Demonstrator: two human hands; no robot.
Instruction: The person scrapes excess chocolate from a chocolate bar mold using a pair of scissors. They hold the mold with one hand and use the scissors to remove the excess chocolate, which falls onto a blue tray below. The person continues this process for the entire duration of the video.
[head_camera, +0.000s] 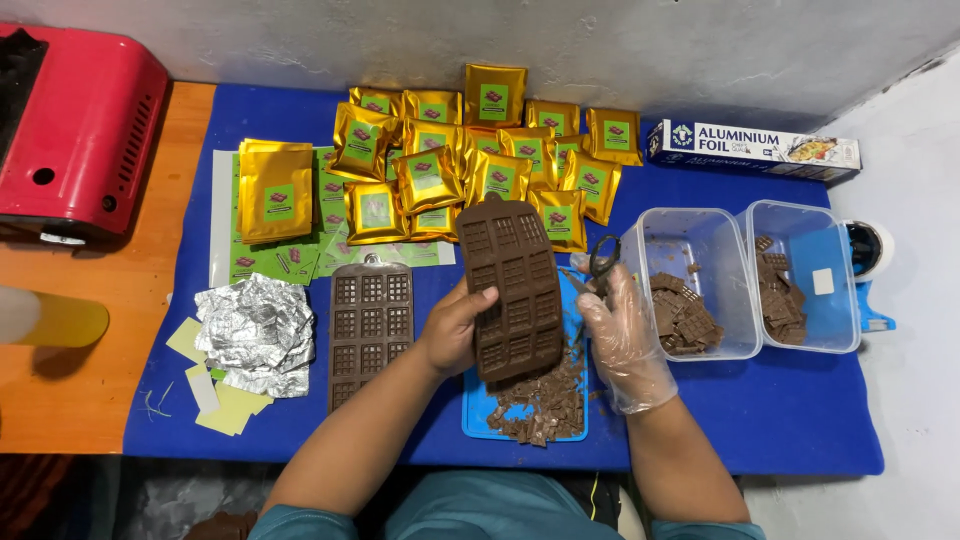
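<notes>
Left hand (452, 330) gripping brown mould (512, 288), gloved right hand (620, 335) spread, gold green-labelled pouches (470, 165) behind

Head camera, steep downward view, close over blue table (800, 420).

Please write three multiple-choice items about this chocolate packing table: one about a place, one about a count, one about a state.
1. Where does the second brown mould lie?
A. Left of the held mould
B. Inside a container
C. On the red machine

2. How many clear plastic containers stand at the right?
A. One
B. Two
C. Four

3. Which hand wears a clear glove?
A. Left
B. Right
C. Both

Answers:
1 A: it lies flat on the blue mat, left of the held mould.
2 B: two stand side by side.
3 B: the right hand is gloved; the left hand is bare.
</notes>
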